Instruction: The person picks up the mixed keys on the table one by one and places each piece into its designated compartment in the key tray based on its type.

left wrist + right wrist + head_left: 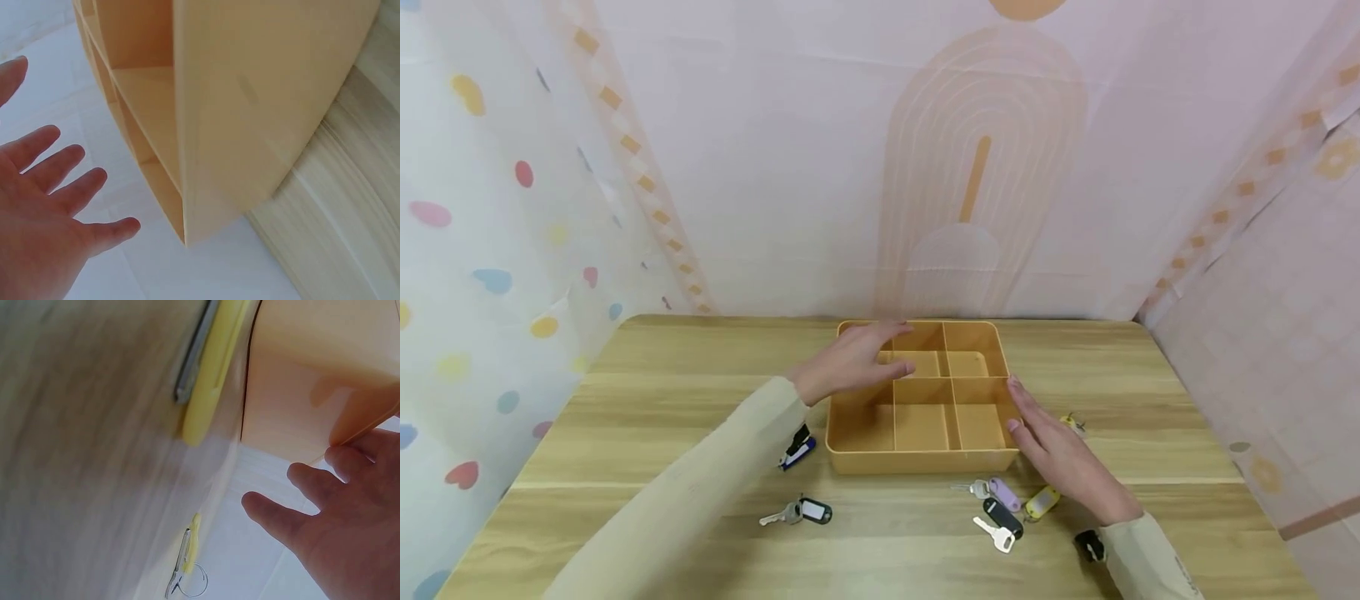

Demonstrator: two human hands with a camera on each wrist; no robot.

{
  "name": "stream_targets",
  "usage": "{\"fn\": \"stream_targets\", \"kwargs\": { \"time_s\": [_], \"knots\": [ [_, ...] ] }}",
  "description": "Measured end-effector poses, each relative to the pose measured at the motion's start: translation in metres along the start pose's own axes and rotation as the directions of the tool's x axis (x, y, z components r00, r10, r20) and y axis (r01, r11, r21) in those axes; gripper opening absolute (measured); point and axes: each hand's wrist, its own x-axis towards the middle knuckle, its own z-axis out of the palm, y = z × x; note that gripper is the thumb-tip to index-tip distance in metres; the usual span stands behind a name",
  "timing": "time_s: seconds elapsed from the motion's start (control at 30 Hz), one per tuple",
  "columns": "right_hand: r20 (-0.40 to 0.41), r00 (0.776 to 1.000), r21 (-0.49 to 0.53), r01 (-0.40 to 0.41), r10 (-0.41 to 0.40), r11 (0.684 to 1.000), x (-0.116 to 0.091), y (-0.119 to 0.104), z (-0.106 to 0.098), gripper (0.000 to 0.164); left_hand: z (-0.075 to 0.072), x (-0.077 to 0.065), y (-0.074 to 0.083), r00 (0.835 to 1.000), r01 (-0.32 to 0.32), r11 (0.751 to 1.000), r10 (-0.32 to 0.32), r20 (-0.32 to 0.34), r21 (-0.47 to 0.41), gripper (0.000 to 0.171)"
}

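Observation:
An orange-tan organizer box (917, 461) with several compartments stands on the wooden table. My left hand (850, 362) hovers over its left side, fingers spread and holding nothing; in the left wrist view that hand (53, 206) is apart from the box wall (269, 94). On the other side, my right hand (1063, 450) has its fingertips right at the right rim, fingers loosely extended. Close below it are keys with a yellow tag (1042, 502), a purple tag (1004, 494) and a black tag (1002, 518). The right wrist view shows a yellow tag (215, 381) near the box.
Left of the box lie a blue-tagged key (797, 454) and a black-tagged key (816, 511). Another yellow-tagged key (1072, 423) is beyond my right hand, and a black item (1090, 546) is beside the right sleeve. Patterned cloth (775, 167) hangs behind the table.

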Motion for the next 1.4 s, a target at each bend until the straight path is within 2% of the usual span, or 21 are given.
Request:
{"fn": "stream_targets", "kwargs": {
  "time_s": [0.2,0.4,0.67,0.8,1.13,1.4],
  "knots": [
    [-0.002,1.000,-0.007,0.001,-0.001,1.000,-0.001,0.001,-0.003,0.062,-0.005,-0.023,0.003,0.999,-0.028,0.999,0.029,-0.036,0.033,0.073],
    [0.004,1.000,-0.009,-0.006,0.006,1.000,-0.001,0.001,-0.005,0.062,-0.006,-0.051,0.000,0.997,-0.020,0.999,0.023,-0.078,0.046,0.071],
    [-0.010,1.000,-0.026,0.019,-0.019,0.999,-0.002,0.002,-0.006,0.061,-0.005,-0.084,-0.004,0.995,-0.005,0.999,0.010,-0.102,0.045,0.071],
    [-0.007,1.000,-0.027,0.023,-0.023,0.999,-0.003,0.002,-0.006,0.061,-0.005,-0.096,-0.008,0.991,-0.021,0.999,0.026,-0.128,0.042,0.069],
    [0.003,0.999,-0.034,0.035,-0.035,0.999,-0.002,0.006,-0.008,0.061,0.001,-0.123,-0.016,0.984,-0.011,0.995,0.027,-0.174,0.096,0.067],
    [0.004,0.999,-0.035,0.037,-0.037,0.999,-0.003,0.008,-0.009,0.060,0.008,-0.141,-0.026,0.983,0.000,0.993,0.021,-0.184,0.116,0.066]
  ]
}}
